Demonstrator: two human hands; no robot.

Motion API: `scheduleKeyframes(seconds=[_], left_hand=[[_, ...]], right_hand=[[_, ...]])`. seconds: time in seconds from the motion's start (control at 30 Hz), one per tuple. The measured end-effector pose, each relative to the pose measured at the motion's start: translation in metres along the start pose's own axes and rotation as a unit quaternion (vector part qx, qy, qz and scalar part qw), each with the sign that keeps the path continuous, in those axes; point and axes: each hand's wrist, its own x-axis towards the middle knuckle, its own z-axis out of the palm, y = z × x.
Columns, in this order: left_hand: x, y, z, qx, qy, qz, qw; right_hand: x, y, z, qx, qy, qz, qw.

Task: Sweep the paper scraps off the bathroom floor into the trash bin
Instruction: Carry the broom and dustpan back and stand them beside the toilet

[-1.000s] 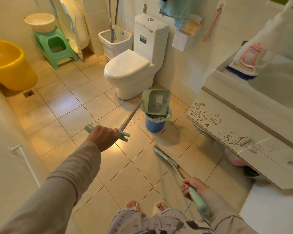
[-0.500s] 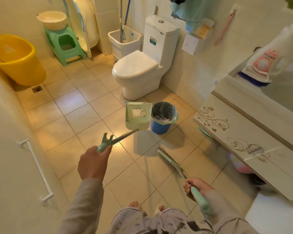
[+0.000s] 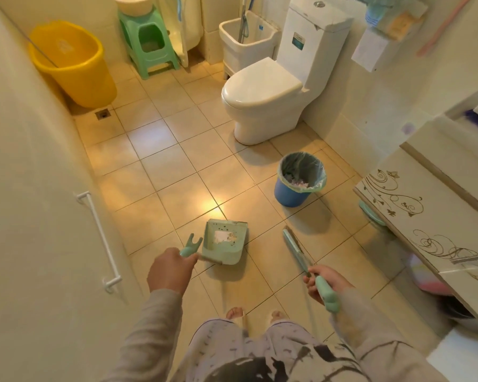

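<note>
My left hand (image 3: 169, 271) grips the mint-green handle of a dustpan (image 3: 224, 244), whose pan rests low on the tiled floor in front of my feet, with a white patch stuck inside it. My right hand (image 3: 324, 279) holds the green handle of a broom (image 3: 294, 248), its head touching the floor right of the dustpan. A blue trash bin (image 3: 298, 179) with a clear liner stands further off, beside the toilet; paper scraps lie inside it.
A white toilet (image 3: 262, 100) stands behind the bin, with a mop sink (image 3: 246, 40) to its left. A yellow tub (image 3: 72, 62) and green stool (image 3: 149, 42) sit far left. A patterned vanity cabinet (image 3: 425, 210) juts in from the right. A wall with a white rail (image 3: 98, 238) lies left.
The dustpan was tipped over the bin a second ago; it has since swung back and down to the floor near my feet. The broom stayed roughly where it was.
</note>
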Motion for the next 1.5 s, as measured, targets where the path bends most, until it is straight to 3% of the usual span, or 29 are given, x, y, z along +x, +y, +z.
scheduleKeyframes(seconds=[0.2,0.4,0.57,0.73,0.87,1.2,1.5], left_hand=[[0.006,0.010,0.005,0.050,-0.013,-0.007,0.999],[0.021,0.039,0.002,0.135,-0.001,-0.011,0.991],[0.030,0.049,-0.002,0.080,-0.041,-0.032,0.995],[0.033,0.053,-0.013,0.045,0.075,-0.097,0.991],[0.034,0.051,-0.019,0.020,0.132,-0.151,0.979],[0.062,0.062,-0.038,-0.052,0.197,-0.216,0.955],[0.146,0.054,-0.096,-0.041,0.230,-0.199,0.952]], right_hand=[[0.003,-0.014,-0.003,0.029,0.000,0.032,0.999],[0.015,-0.041,-0.014,-0.034,0.031,0.064,0.997],[0.025,-0.080,-0.017,-0.006,-0.001,0.112,0.994],[0.041,-0.132,0.008,-0.041,-0.050,0.064,0.996],[0.048,-0.175,0.044,-0.080,-0.088,0.126,0.985],[0.043,-0.245,0.132,-0.082,-0.180,0.088,0.976],[0.048,-0.289,0.228,-0.106,-0.166,0.075,0.978]])
